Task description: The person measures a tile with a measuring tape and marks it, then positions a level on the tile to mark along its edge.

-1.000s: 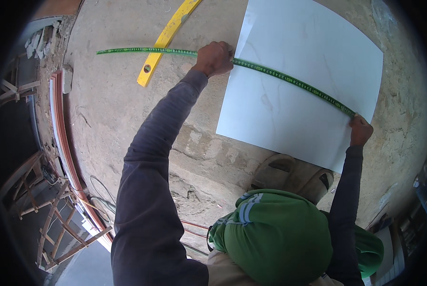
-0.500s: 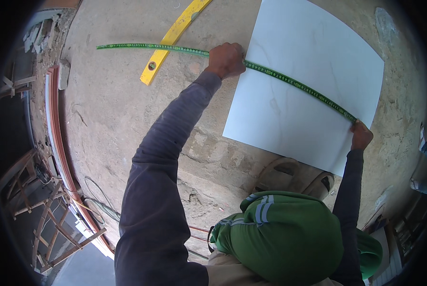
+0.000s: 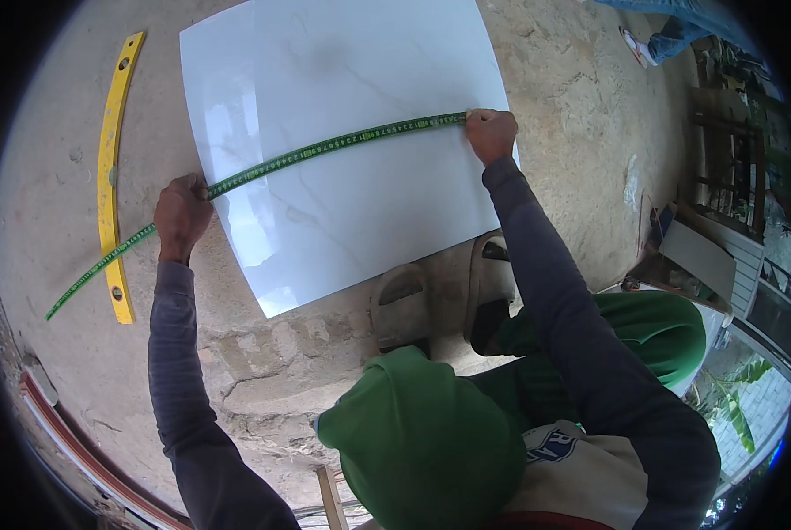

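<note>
I start from the fingers. The right hand (image 3: 491, 134), in the upper middle of the frame, has its fingers clenched down on the end of the green measuring tape (image 3: 325, 146), pressing it at the right edge of the white tile (image 3: 351, 203). The left hand (image 3: 181, 216), at the left of centre, is curled over the same tape just where it leaves the left edge of the tile; I cannot tell if the fingers pinch it or only press it flat.

The tape runs in a shallow diagonal across the glossy tile, which lies on the rough concrete floor (image 3: 590, 177) in the upper middle of the frame. Its free tail goes on toward the lower left and crosses over the yellow spirit level (image 3: 109, 177) lying on the floor at the left.

In my judgement, the risks are these. The tile surface is smooth, so the tape could slide under either hand if the pressure is uneven, and the reading would be false. The tape is not parallel to the tile edges, which also may give a wrong length. The tail resting on the level could snag or lift the tape. The tile itself might shift on the uneven floor near the sandals (image 3: 404, 309).
</note>
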`<state>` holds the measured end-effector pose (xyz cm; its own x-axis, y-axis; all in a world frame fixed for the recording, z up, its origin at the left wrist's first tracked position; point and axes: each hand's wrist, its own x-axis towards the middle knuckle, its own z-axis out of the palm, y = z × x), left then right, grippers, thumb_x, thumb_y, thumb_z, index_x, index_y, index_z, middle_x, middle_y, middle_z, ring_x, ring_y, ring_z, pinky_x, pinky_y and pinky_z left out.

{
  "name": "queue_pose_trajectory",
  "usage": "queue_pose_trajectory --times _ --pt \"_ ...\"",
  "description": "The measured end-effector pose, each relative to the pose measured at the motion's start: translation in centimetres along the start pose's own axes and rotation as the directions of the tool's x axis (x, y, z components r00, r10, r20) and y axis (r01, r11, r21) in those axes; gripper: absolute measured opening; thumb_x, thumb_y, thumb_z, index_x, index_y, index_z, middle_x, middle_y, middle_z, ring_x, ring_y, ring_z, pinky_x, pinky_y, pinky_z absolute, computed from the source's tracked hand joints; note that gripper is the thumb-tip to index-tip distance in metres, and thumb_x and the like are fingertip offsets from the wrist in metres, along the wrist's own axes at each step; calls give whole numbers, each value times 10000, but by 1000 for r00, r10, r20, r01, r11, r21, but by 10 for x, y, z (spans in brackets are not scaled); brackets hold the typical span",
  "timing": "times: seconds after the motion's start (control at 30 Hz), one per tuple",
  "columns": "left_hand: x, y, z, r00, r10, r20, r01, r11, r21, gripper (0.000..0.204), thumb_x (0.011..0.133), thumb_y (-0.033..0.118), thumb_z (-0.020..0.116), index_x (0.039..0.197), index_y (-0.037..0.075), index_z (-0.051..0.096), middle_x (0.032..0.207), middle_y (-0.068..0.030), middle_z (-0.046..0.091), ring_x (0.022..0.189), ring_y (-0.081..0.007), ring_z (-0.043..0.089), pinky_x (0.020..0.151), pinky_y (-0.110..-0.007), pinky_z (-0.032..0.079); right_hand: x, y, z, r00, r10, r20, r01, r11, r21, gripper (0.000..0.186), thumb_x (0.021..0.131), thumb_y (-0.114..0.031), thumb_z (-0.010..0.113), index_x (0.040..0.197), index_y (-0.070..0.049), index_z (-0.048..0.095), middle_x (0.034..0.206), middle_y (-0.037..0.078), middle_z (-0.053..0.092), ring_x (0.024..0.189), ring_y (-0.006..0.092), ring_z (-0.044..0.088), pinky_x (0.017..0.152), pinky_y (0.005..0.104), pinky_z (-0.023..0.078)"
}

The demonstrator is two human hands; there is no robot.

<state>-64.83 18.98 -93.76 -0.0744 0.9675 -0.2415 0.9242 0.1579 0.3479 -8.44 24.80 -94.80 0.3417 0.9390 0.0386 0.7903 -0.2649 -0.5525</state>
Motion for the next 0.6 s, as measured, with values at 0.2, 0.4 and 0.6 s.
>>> queue_pose_trajectory --times 0.2,0.4,0.6 --pt "2 -9 -1 1000 -14 23 14 1000 18 109 972 162 702 968 70 762 955 -195 793 937 -451 765 787 -535 588 -10 -19 -2 1000 -12 -17 12 1000 9 240 881 -201 717 882 5 840 822 267 762 776 419 776 795 464 612" --pt "-1 -21 8 995 104 8 -102 985 -138 73 993 73 657 959 31 706 849 -161 712 821 -311 717 768 -424 558 4 -11 -6 999 -49 -5 49 994 102 246 882 -202 723 829 27 796 788 278 723 720 437 741 725 462 585" --pt "33 -50 -62 988 154 28 -135 929 -344 110 1041 -41 603 962 36 602 830 -6 501 814 -100 455 774 -260 410 22 -22 -47 969 247 -29 -180 776 604 248 964 -110 771 1012 129 818 815 95 733 709 164 705 701 330 661"
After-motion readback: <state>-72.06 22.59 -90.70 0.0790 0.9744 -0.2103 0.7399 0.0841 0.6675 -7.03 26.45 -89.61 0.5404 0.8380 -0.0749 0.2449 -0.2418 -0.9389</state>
